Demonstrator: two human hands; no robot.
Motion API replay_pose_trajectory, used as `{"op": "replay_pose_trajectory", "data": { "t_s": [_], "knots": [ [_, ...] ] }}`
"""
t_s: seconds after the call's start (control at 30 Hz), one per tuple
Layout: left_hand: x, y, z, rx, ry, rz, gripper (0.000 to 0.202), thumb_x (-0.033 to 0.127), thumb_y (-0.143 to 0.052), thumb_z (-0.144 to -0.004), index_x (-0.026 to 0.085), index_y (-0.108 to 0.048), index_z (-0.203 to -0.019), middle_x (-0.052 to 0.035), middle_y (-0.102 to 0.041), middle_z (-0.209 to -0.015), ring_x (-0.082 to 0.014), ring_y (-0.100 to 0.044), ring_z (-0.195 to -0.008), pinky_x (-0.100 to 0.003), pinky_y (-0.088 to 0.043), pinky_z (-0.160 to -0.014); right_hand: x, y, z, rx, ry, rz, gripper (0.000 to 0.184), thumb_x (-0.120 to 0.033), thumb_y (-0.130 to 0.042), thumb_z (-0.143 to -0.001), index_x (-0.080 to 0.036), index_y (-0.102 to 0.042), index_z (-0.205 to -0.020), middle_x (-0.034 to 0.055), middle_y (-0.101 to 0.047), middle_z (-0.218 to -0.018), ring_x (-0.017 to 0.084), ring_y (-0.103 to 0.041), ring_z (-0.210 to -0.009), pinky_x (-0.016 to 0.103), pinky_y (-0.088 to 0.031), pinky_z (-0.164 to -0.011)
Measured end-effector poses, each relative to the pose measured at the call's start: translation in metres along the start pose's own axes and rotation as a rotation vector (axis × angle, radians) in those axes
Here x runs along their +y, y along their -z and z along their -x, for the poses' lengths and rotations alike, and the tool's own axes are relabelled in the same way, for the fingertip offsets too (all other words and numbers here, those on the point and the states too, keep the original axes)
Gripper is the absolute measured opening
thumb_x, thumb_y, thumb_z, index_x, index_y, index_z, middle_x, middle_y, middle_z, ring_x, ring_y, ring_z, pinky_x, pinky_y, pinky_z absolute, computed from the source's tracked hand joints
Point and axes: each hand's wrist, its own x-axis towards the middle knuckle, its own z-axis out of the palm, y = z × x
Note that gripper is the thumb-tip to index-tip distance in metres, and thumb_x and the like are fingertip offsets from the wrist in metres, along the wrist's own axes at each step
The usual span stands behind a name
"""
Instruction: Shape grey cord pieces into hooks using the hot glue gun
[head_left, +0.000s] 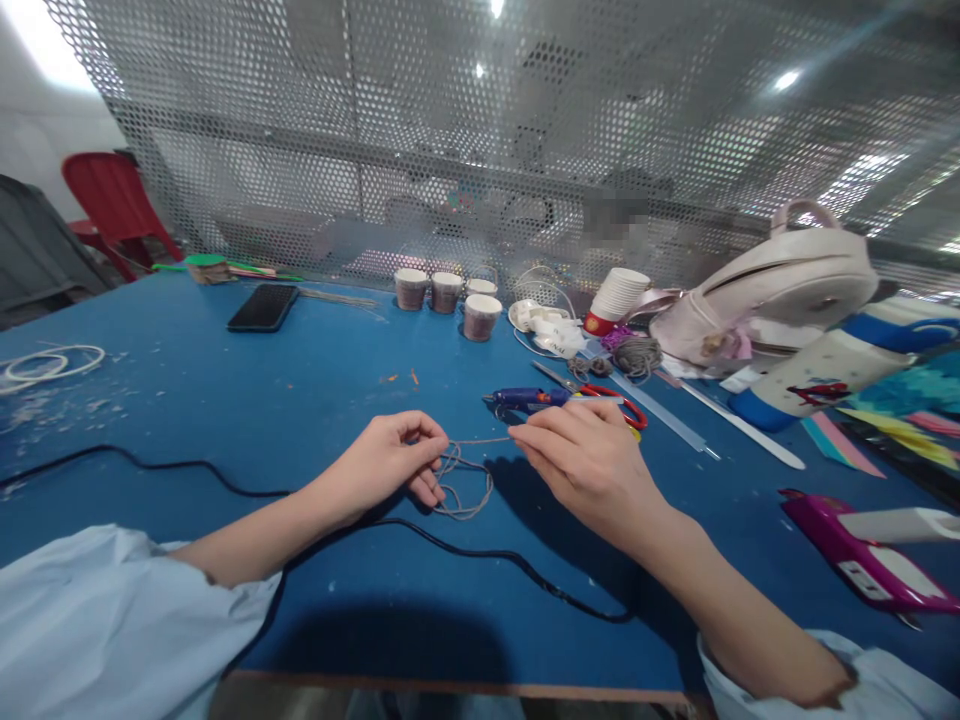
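Note:
A thin grey yarn (480, 490) runs between my two hands above the blue table. My left hand (405, 455) is closed, pinching the yarn between thumb and fingers, and loose loops of it hang beside the fingertips. A short taut stretch leads across to my right hand (581, 450), whose fingertips pinch the yarn's other part. Just behind the right hand lie a blue glue gun (525, 400) and red-handled scissors (626, 405), both partly hidden by it.
Wrapped paper cups (481, 318) stand at the back, near a stack of cups (619, 298) and a grey yarn ball (636, 355). A phone (264, 307) lies left. A black cable (510, 555) crosses the front. At right are a backpack (772, 285) and a magenta tool (862, 560).

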Motion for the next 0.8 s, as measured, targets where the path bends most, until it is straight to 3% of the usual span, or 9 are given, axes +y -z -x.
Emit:
{"op": "replay_pose_trajectory", "data": {
  "t_s": [0.3,0.6,0.8],
  "knots": [
    [-0.005,0.0027,-0.0016,-0.061,0.07,0.062,0.023,0.033,-0.065,-0.075,0.014,-0.053,-0.075,0.0012,-0.059,-0.059,-0.0168,-0.067,-0.051,-0.024,-0.053,-0.048,-0.0014,-0.0022,0.0018,0.066,-0.004,0.012,0.012,-0.014,-0.054,-0.086,-0.018,-0.065,-0.084,0.0031,-0.069,-0.08,0.014,-0.059,-0.072,0.033,-0.033,-0.072],
    [-0.0039,0.0028,-0.0024,-0.047,0.051,0.077,0.026,0.035,-0.066,-0.074,0.014,-0.052,-0.072,0.0004,-0.059,-0.058,-0.0165,-0.066,-0.05,-0.024,-0.053,-0.047,-0.0048,-0.0027,0.0026,-0.018,-0.005,-0.024,0.015,-0.017,-0.05,-0.088,-0.015,-0.064,-0.093,0.0071,-0.066,-0.083,0.017,-0.057,-0.074,0.032,-0.032,-0.066],
    [-0.0043,0.0024,-0.0024,-0.051,0.056,0.072,0.023,0.033,-0.066,-0.074,0.014,-0.053,-0.074,0.0008,-0.059,-0.058,-0.0169,-0.067,-0.05,-0.024,-0.053,-0.047,-0.0028,-0.0034,0.0026,-0.023,-0.001,0.018,0.017,-0.014,-0.049,-0.088,-0.018,-0.065,-0.085,0.004,-0.065,-0.077,0.015,-0.052,-0.068,0.032,-0.03,-0.067]
  ]
}}
